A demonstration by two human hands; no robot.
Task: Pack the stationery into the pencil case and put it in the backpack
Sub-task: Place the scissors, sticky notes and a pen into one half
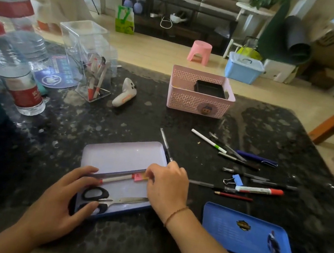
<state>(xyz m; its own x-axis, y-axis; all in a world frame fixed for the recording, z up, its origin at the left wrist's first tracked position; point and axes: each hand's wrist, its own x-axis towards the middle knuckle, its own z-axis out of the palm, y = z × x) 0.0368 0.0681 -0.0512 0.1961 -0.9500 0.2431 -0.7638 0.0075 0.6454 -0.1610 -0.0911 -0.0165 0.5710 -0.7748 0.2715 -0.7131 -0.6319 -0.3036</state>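
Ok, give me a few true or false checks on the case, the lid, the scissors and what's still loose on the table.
1. The scissors lie inside the open pencil case. True.
2. The blue lid is on the case. False: it lies apart on the table, right of the right hand.
3. Pens, including a red-capped marker, remain loose on the table. True.
4. The pink basket holds the scissors. False: a black box shows inside it.
5. The left hand is off the case. False: its fingers touch the case's left end.
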